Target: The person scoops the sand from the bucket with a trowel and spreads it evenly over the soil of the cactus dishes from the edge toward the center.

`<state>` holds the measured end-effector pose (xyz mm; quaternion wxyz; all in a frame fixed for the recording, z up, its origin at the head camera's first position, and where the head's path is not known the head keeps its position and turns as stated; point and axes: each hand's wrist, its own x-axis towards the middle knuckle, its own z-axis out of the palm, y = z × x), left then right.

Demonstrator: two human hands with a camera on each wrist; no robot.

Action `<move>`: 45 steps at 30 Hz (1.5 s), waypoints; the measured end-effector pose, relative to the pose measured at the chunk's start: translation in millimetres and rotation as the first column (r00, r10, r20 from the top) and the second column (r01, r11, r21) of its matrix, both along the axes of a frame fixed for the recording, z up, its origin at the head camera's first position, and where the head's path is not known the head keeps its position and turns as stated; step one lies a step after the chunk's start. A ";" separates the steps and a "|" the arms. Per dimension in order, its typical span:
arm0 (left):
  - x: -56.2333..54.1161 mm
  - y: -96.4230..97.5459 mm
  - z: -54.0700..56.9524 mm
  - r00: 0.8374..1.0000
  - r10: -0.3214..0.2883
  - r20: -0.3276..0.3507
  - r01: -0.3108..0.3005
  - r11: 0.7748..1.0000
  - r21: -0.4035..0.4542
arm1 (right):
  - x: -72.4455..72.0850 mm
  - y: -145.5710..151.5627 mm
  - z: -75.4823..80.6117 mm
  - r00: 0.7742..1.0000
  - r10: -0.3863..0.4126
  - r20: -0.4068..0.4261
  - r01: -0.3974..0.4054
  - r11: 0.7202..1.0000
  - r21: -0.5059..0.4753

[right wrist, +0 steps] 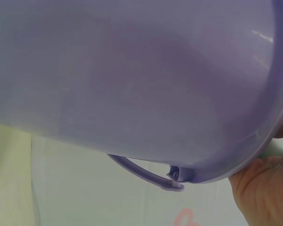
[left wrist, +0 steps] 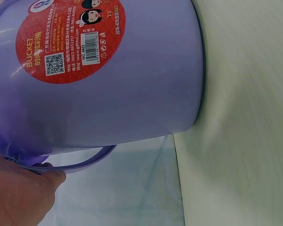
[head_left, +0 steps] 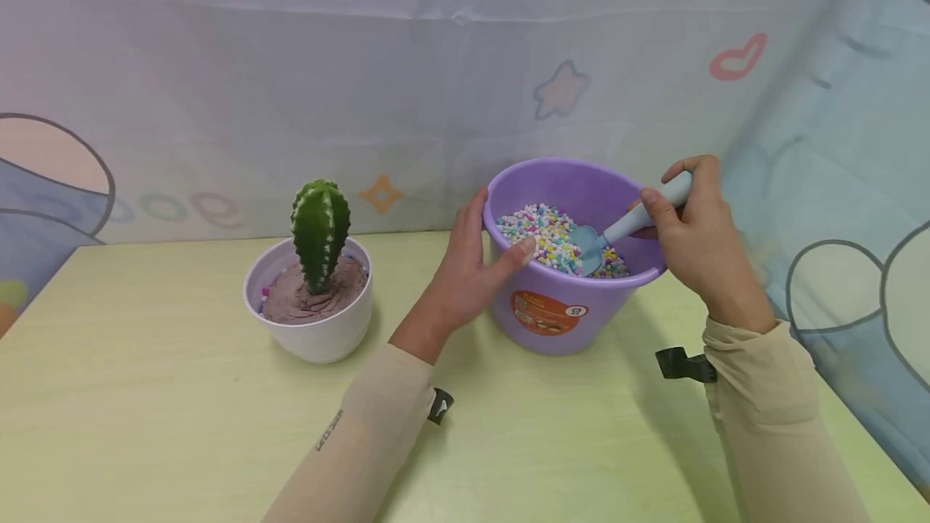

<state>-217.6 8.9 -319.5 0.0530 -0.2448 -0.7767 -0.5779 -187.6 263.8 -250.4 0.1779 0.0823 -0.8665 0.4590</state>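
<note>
A purple bucket (head_left: pixel 552 305) with a red label stands on the table, tilted slightly, holding many small pastel pebbles (head_left: pixel 541 236). My left hand (head_left: pixel 468 269) grips its rim from the left, thumb over the front edge. In the left wrist view, the fingertips of that hand (left wrist: pixel 21 190) lie by the bucket's handle (left wrist: pixel 87 161). My right hand (head_left: pixel 697 236) holds a light blue toy shovel (head_left: pixel 632 220) by its grip at the bucket's right side. The shovel's blade rests among the pebbles. The right wrist view shows mostly the bucket's wall (right wrist: pixel 132 84), and the shovel is hidden there.
Left of the bucket stands a white pot (head_left: pixel 320 341) with a green cactus (head_left: pixel 320 232) set in brownish, clay-like filling (head_left: pixel 291 297). Both rest on a pale yellow-green table (head_left: pixel 182 418). A printed cloth backdrop (head_left: pixel 363 87) hangs behind and along the right side.
</note>
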 end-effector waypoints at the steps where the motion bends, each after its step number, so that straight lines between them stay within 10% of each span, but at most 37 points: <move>1: 0.3 -0.2 -0.1 1.000 0.001 0.002 -0.001 1.000 -0.002 | 0.2 -0.1 -0.1 1.000 -0.001 0.004 0.001 1.000 0.000; 45: -0.2 -0.7 0.6 1.000 0.002 -0.010 -0.002 1.000 -0.013 | 0.2 1.0 0.8 0.999 -0.014 0.029 0.014 1.000 0.011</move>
